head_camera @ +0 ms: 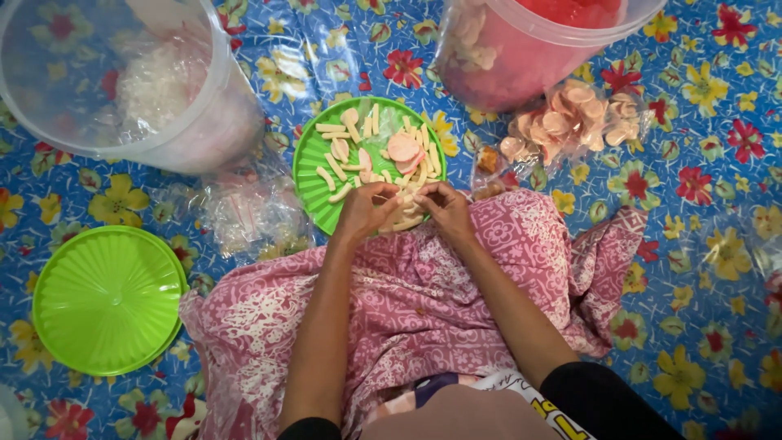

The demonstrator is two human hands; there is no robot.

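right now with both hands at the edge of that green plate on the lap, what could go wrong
The green plate sits half on the pink cloth, so it could tip and spill its crackers. The left hand and right hand pinch thin sticks that may snap. The clear tub crowds the plate.

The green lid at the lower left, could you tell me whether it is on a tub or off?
Off: the green lid lies flat on the floral mat, apart from both tubs.

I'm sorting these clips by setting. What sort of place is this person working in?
Probably a home floor used for small-scale snack packing. A blue floral plastic mat covers the ground, clear plastic tubs stand around, and both hands work over a green ribbed plastic lid of pale cracker sticks.
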